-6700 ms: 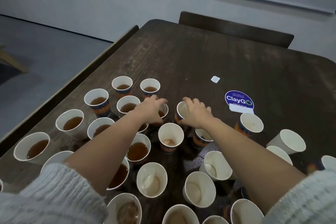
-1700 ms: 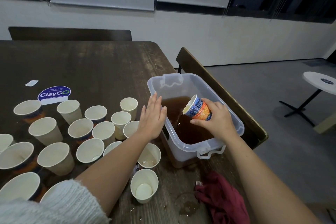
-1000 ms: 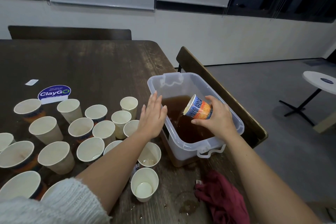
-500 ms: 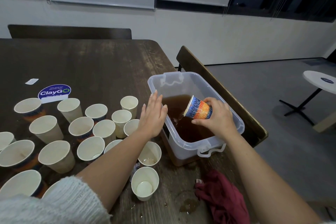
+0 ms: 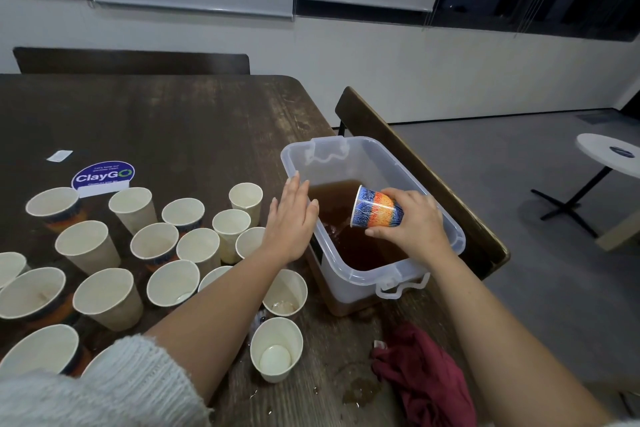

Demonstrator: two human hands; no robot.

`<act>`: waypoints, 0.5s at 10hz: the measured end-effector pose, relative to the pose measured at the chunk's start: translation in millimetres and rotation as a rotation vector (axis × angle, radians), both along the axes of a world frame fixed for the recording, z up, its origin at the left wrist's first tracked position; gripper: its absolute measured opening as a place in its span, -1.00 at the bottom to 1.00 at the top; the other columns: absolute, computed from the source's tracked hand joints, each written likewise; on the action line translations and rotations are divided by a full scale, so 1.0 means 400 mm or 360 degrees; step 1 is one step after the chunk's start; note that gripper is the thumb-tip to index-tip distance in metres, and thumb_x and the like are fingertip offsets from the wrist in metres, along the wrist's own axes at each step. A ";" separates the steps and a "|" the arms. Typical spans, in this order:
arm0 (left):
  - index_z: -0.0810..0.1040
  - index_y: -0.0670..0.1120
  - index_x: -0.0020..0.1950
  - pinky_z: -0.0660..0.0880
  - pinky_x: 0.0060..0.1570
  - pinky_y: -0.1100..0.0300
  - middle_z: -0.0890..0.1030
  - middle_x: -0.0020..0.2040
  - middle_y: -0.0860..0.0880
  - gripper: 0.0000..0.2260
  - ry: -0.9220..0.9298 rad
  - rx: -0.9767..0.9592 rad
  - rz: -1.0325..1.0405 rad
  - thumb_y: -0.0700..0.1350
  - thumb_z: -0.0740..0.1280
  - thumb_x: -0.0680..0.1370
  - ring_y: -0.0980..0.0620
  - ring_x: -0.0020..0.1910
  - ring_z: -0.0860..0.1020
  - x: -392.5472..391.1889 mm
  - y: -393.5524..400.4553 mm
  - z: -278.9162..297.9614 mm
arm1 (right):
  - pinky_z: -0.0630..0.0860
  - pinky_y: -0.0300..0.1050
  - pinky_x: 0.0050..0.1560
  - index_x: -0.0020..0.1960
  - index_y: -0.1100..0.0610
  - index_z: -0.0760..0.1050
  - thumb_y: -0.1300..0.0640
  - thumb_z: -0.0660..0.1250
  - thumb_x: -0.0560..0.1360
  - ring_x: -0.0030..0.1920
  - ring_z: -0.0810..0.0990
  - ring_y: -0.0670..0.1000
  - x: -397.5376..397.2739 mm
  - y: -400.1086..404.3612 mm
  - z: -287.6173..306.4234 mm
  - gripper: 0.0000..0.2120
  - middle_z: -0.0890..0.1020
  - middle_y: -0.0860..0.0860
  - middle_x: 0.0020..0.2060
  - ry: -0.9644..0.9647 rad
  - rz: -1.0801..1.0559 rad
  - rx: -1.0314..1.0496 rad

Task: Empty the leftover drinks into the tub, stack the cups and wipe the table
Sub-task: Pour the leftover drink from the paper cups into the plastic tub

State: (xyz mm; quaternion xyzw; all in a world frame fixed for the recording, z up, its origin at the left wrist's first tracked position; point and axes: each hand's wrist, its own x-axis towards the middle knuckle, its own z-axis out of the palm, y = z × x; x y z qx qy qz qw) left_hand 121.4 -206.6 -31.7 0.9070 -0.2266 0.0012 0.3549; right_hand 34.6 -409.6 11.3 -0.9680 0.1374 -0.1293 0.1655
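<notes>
My right hand (image 5: 414,222) grips a blue and orange patterned paper cup (image 5: 375,208), tipped on its side with the mouth to the left, over the clear plastic tub (image 5: 446,229). Brown liquid fills the tub's bottom. With fingers straight, my left hand (image 5: 289,222) rests flat against the tub's left rim. Several paper cups (image 5: 156,246) stand upright on the dark wooden table (image 5: 173,121) to the left; most look empty, and one (image 5: 285,293) holds a little residue. A dark red cloth (image 5: 422,374) lies crumpled on the table near the front.
A purple ClayGo sticker (image 5: 103,177) and a small white label (image 5: 59,156) lie on the table. A wooden bench (image 5: 415,163) runs behind the tub. Brown spills (image 5: 360,388) spot the wood beside the cloth. A round white side table (image 5: 609,156) stands far right.
Since 6.7 s ago my view swung from the cups with drinks to the tub. Over the last second the tipped cup stayed over the tub, barely shifting; my left hand held still.
</notes>
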 end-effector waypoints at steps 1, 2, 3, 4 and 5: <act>0.03 -0.03 0.58 -0.15 0.50 -0.02 -0.10 0.60 0.05 -0.55 0.0004 -0.0003 -0.0005 0.02 -0.07 0.69 0.11 0.56 -0.15 0.002 0.000 -0.001 | 0.23 0.05 0.32 0.45 -0.08 0.31 -0.22 0.49 0.36 0.33 0.30 0.06 -0.003 0.002 0.003 -0.26 0.45 -0.01 0.29 0.0028 -0.0007 -0.0025; 0.02 -0.03 0.58 -0.15 0.50 -0.02 -0.11 0.60 0.05 -0.55 0.0005 -0.0001 -0.0009 0.02 -0.07 0.69 0.12 0.55 -0.15 0.002 0.001 -0.002 | 0.21 0.03 0.33 0.47 -0.09 0.30 -0.22 0.48 0.36 0.33 0.28 0.05 -0.003 0.002 0.003 -0.25 0.44 -0.01 0.30 0.0038 -0.0003 -0.0051; 0.02 -0.03 0.58 -0.15 0.50 -0.02 -0.11 0.60 0.05 -0.55 0.0000 -0.0006 -0.0013 0.02 -0.07 0.69 0.11 0.55 -0.15 0.002 0.001 -0.003 | 0.20 0.02 0.33 0.48 -0.10 0.28 -0.23 0.47 0.37 0.34 0.27 0.04 -0.001 0.002 0.003 -0.24 0.43 -0.02 0.30 0.0054 -0.0001 -0.0071; 0.02 -0.03 0.58 -0.15 0.50 -0.01 -0.11 0.60 0.04 -0.54 -0.0007 0.0010 -0.0008 0.03 -0.07 0.69 0.11 0.56 -0.15 0.004 0.002 -0.002 | 0.19 0.03 0.34 0.48 -0.10 0.28 -0.23 0.46 0.38 0.34 0.27 0.04 0.000 0.004 0.006 -0.25 0.43 -0.02 0.31 0.0061 -0.0003 -0.0077; -0.01 -0.03 0.59 -0.16 0.50 -0.01 -0.12 0.60 0.05 -0.53 0.0020 0.0035 -0.0012 0.04 -0.08 0.69 0.11 0.55 -0.16 0.001 0.001 0.000 | 0.20 0.05 0.34 0.48 -0.10 0.28 -0.25 0.46 0.37 0.33 0.28 0.05 0.000 0.000 -0.002 -0.25 0.43 -0.02 0.29 0.0052 -0.0004 -0.0045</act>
